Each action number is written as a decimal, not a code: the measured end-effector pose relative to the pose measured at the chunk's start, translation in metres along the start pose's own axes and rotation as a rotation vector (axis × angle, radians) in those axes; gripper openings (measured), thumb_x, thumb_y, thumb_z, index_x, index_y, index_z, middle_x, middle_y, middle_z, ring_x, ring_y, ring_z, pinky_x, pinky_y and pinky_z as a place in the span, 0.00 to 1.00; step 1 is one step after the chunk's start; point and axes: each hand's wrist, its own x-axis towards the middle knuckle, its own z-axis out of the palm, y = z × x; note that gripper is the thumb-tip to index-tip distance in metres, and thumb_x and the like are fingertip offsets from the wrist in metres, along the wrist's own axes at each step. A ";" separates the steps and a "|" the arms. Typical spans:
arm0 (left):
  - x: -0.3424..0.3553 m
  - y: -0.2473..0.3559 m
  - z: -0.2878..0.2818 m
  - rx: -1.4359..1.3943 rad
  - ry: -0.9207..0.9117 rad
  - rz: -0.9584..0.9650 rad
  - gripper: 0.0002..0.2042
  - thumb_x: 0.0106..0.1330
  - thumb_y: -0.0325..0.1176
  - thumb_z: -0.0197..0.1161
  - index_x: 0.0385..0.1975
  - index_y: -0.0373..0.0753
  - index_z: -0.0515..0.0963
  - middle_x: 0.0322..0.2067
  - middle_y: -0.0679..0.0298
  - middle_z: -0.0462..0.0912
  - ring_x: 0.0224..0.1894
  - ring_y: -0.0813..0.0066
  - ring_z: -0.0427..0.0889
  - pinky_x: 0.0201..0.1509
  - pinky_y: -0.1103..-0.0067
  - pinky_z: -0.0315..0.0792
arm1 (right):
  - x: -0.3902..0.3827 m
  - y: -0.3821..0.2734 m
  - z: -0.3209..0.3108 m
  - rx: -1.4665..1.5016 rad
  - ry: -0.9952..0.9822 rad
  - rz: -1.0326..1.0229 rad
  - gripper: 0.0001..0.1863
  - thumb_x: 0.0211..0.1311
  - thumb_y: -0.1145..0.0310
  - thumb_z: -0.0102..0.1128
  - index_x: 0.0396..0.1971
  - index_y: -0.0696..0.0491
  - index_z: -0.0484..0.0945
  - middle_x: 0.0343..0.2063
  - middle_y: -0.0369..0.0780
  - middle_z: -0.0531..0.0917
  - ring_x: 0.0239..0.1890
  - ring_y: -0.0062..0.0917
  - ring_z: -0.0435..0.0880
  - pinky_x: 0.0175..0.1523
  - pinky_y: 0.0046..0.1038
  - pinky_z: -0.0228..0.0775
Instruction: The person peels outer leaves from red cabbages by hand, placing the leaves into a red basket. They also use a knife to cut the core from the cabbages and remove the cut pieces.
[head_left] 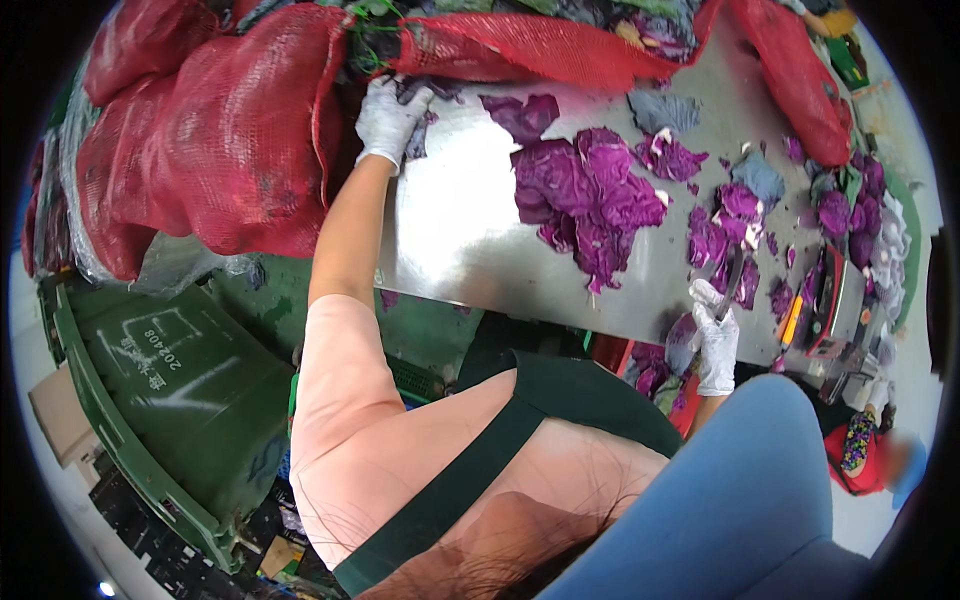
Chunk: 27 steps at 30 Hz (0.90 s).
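Note:
My left hand (pixel 390 122), in a white glove, reaches to the far left of the steel table (pixel 450 230). Its fingers are apart, beside dark purple leaves (pixel 418 138) at the mouth of a red mesh sack (pixel 240 130). At the table's near right edge, my white-gloved right hand (pixel 715 345) is closed round a knife (pixel 735 272), its dark blade pointing away from me. Between the hands lies a large heap of purple cabbage leaves (pixel 590 190). Smaller torn leaves (pixel 738 212) and a bluish outer leaf (pixel 664 111) are scattered toward the right.
Another red mesh sack (pixel 530 48) lies along the far edge, with one more (pixel 800 80) at the far right. A green wheeled bin (pixel 170 400) stands at left. An orange-handled tool (pixel 793 318) lies near a red-and-black device (pixel 833 305). A co-worker in red (pixel 853 455) is at lower right.

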 end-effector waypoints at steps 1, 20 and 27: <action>-0.008 0.001 -0.005 0.064 0.010 -0.037 0.32 0.55 0.61 0.68 0.56 0.48 0.81 0.60 0.58 0.76 0.58 0.56 0.78 0.60 0.66 0.74 | -0.002 0.008 -0.003 -0.013 0.001 0.019 0.20 0.66 0.79 0.57 0.58 0.55 0.78 0.51 0.36 0.85 0.30 0.10 0.80 0.21 0.14 0.62; -0.237 0.000 -0.169 0.617 -0.532 -0.089 0.22 0.56 0.47 0.70 0.51 0.51 0.83 0.60 0.61 0.76 0.56 0.60 0.80 0.59 0.68 0.74 | -0.008 0.054 -0.021 -0.113 -0.186 -0.191 0.19 0.64 0.73 0.61 0.56 0.54 0.79 0.49 0.36 0.85 0.39 0.15 0.82 0.32 0.19 0.71; -0.172 0.027 -0.116 -0.729 0.049 -0.188 0.15 0.61 0.26 0.71 0.49 0.36 0.81 0.41 0.66 0.85 0.41 0.78 0.83 0.51 0.81 0.76 | -0.020 0.091 -0.072 0.048 -0.081 -0.005 0.19 0.64 0.75 0.61 0.56 0.53 0.79 0.49 0.36 0.85 0.34 0.13 0.80 0.23 0.17 0.64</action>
